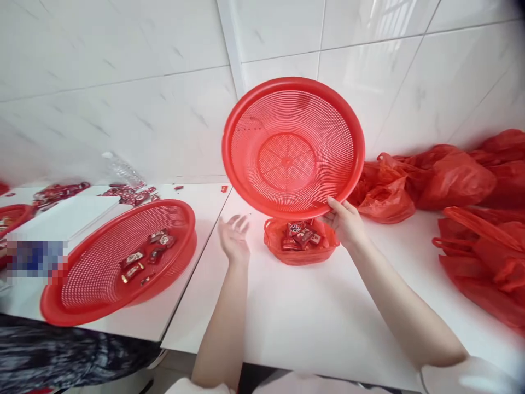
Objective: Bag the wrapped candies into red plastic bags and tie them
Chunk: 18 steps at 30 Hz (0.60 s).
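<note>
My right hand [345, 223] grips the lower right rim of a round red plastic basket [287, 158], which is tipped up so its bare mesh inside faces me. Apart from the rim, my left hand [235, 236] is raised with its fingers spread and nothing in it. Below the tilted basket stands an open red plastic bag [303, 256] on the white table. Small wrapped snacks [303, 236] in dark red wrappers fill it. To the left, another red basket [184, 241] holds several wrapped snacks [133, 259].
Knotted red plastic bags [451, 175] sit along the wall on the right, with loose red bags [492, 257] nearer me. A clear bottle [125, 169] and scattered wrapped snacks [133, 195] lie at the back left. Dark patterned clothing of a person [74, 350] shows at the lower left.
</note>
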Motion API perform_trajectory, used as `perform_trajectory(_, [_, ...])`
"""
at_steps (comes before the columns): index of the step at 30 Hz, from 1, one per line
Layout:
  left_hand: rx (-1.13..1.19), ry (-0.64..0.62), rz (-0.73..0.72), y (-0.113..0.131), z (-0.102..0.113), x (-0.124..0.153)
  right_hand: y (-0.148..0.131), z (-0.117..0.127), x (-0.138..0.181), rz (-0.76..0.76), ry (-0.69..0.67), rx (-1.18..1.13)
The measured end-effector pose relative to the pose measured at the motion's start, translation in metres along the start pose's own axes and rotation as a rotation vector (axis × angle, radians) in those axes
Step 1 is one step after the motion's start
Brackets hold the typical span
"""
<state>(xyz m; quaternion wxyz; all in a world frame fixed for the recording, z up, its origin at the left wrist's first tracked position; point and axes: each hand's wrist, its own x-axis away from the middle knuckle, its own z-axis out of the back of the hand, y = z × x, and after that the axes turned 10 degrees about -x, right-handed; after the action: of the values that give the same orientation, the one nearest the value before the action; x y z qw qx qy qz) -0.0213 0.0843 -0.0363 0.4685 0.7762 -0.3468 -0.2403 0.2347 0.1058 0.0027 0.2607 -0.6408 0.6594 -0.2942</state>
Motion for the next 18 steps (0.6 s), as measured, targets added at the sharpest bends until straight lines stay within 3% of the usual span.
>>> perform_trajectory(1, [-0.047, 0.237, -0.049, 0.001, 0.007, -0.009, -0.002, -0.003, 0.003, 0.008, 0.018, -0.033])
perform_trajectory(2, [-0.063, 0.356, -0.083, 0.002, 0.014, -0.019, -0.004, -0.005, 0.005, 0.016, 0.032, -0.064])
perform_trajectory(5, [-0.094, 0.495, -0.142, 0.004, 0.032, -0.038, -0.009, -0.011, 0.011, 0.072, 0.048, -0.130])
perform_trajectory(9, [-0.128, 0.486, -0.167, 0.003, 0.036, -0.042, -0.016, -0.010, 0.013, 0.157, 0.070, -0.133])
perform_trajectory(14, [-0.142, 0.352, -0.212, -0.008, 0.017, -0.023, -0.023, -0.011, 0.018, 0.176, 0.031, -0.076])
perform_trajectory(18, [-0.130, 0.224, -0.251, -0.016, 0.002, 0.000, -0.025, -0.020, 0.030, 0.102, -0.065, -0.012])
